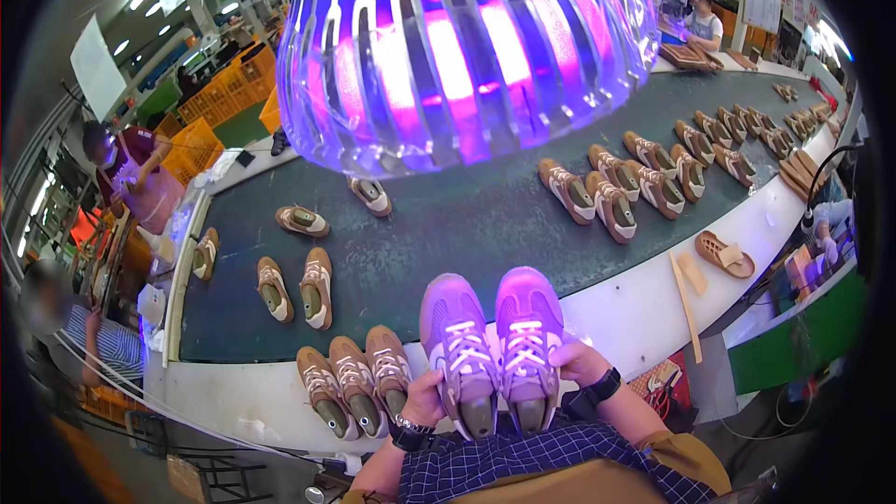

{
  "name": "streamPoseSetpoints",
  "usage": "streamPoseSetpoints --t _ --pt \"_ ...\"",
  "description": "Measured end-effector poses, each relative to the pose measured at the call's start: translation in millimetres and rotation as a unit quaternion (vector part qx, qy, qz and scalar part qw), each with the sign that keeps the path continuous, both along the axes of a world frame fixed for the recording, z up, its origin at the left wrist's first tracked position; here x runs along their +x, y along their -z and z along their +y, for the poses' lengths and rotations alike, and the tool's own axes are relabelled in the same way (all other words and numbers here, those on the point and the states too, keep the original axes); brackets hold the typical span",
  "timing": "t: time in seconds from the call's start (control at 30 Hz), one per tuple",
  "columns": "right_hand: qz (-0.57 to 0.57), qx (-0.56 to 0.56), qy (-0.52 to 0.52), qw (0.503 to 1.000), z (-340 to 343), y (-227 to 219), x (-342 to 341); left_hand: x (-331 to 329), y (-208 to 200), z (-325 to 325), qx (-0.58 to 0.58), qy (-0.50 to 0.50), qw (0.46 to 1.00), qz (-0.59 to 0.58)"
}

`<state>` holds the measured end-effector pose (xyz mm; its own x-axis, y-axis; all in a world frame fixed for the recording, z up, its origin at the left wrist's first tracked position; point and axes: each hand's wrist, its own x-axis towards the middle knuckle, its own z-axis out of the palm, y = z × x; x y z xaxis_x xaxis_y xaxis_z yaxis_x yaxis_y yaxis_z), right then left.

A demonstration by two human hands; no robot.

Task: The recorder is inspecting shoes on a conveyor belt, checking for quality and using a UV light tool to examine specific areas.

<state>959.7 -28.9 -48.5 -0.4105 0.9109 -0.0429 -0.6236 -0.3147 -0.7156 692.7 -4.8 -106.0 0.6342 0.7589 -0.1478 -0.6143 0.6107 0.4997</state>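
Note:
Two sneakers with white laces are held side by side before me, toes pointing away, tinted purple by the light. My left hand (425, 399) is closed on the left sneaker (459, 341), gripping its outer side near the heel. The right sneaker (528, 336) is in my right hand (581, 362), fingers wrapped on its outer side. Just left of my left hand, several brown sneakers (347, 373) stand in a row on the white ledge (233, 401). Above the held pair hangs a clear ribbed lamp (467, 65) glowing purple and white.
A dark green conveyor belt (420, 252) carries loose sneakers (317, 289) at left and many more (611, 205) at right. On the right ledge lie a brown shoe upper (724, 254) and a thin strip (684, 308). Other people (140, 173) work around the belt.

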Motion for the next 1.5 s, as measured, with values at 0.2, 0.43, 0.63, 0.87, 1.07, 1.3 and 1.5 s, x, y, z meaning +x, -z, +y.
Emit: streamPoseSetpoints --t 0.2,0.43,0.63,0.87,1.07,1.3,1.5 --pt "0.061 -0.038 0.164 0.984 5.8 0.3 6.8 11.7 -20.7 9.2 -0.043 -0.182 0.982 0.029" --pt "0.096 -0.046 0.310 0.945 6.5 -1.9 3.1 22.2 -18.9 17.8 -0.072 -0.251 0.964 -0.047" --pt "0.098 -0.077 0.350 0.928 1.5 0.6 -8.7 31.9 -23.9 16.8 -0.095 -0.284 0.954 -0.005" --pt "0.099 -0.118 0.352 0.923 1.5 7.4 -10.2 31.9 -17.1 18.3 -0.092 -0.295 0.951 0.009" --pt "0.106 -0.126 0.355 0.920 1.4 7.8 -9.2 36.0 -10.1 19.5 -0.107 -0.301 0.948 0.013" --pt "0.104 -0.143 0.359 0.916 3.6 14.7 -7.0 39.9 -9.3 21.2 -0.119 -0.301 0.946 0.015" --pt "0.107 -0.136 0.361 0.916 5.1 19.8 -5.8 42.0 -7.0 22.6 -0.131 -0.300 0.945 0.022"
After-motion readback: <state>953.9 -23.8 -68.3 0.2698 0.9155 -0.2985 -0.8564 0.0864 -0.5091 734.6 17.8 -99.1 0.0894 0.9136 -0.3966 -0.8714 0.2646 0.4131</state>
